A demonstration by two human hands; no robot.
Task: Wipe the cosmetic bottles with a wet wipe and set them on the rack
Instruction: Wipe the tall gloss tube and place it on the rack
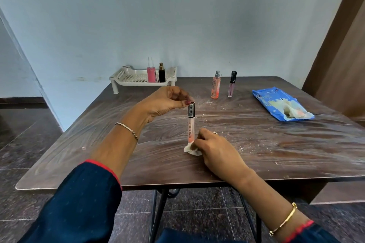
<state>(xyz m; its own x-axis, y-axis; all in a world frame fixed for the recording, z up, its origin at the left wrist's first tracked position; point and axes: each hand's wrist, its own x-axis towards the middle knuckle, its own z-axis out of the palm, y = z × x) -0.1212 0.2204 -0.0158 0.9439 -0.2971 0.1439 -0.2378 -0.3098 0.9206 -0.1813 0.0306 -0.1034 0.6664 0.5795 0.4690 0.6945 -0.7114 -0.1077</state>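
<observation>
Dark wood-grain table (pixel 256 144), its surface streaked and dusted with white specks. A slim clear tube (pixel 191 124) with peach contents and a black-and-silver cap stands upright near the table's centre. The left hand (pixel 164 102) pinches the top of the cap between thumb and fingertips. The right hand (pixel 215 148) has its fingers curled round a crumpled white wet wipe (pixel 189 149), held against the tube's lower end. The wipe hides the foot of the tube, so contact with the table cannot be told. A white perforated rack (pixel 134 79) sits at the far left edge and carries a pink bottle (pixel 151 74) and a black bottle (pixel 162 74), side by side and upright. To the right of the rack, on the table, stand a peach spray bottle (pixel 215 87) and a lilac gloss tube (pixel 232 85), near each other. A blue wipe pack (pixel 272 100) lies flat at the far right, with a wipe protruding from its opening.
</observation>
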